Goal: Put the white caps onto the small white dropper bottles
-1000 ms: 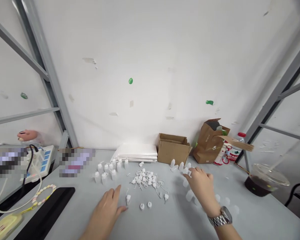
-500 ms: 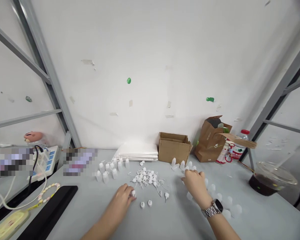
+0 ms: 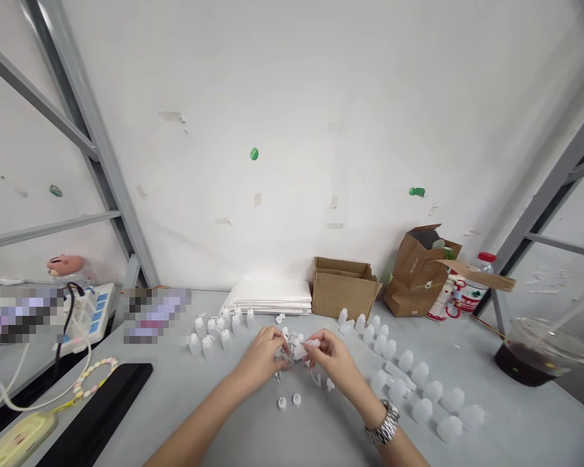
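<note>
My right hand (image 3: 335,360) pinches a small translucent squeeze bottle (image 3: 305,348), tilted sideways with its neck end up to the right. Opposite it, my left hand (image 3: 263,355) has its fingers closed around a small white cap, mostly hidden by the fingers. Both hands are over a pile of loose white caps with thin tethers (image 3: 292,336), which they partly cover. Just in front, two white caps (image 3: 289,401) stand on the table. Several capped bottles (image 3: 207,346) stand upright at the left, beyond my left hand.
Uncapped translucent bottles (image 3: 420,373) form rows on the right of the grey table (image 3: 224,434). Behind are white sheets (image 3: 272,298), a cardboard box (image 3: 343,295) and a paper bag (image 3: 413,279). A drink cup (image 3: 540,353) stands far right; a black bar (image 3: 97,415) lies left.
My right hand has come from the bottle rows to the middle with a bottle in its fingers. My left hand has moved forward and right to the pile of caps.
</note>
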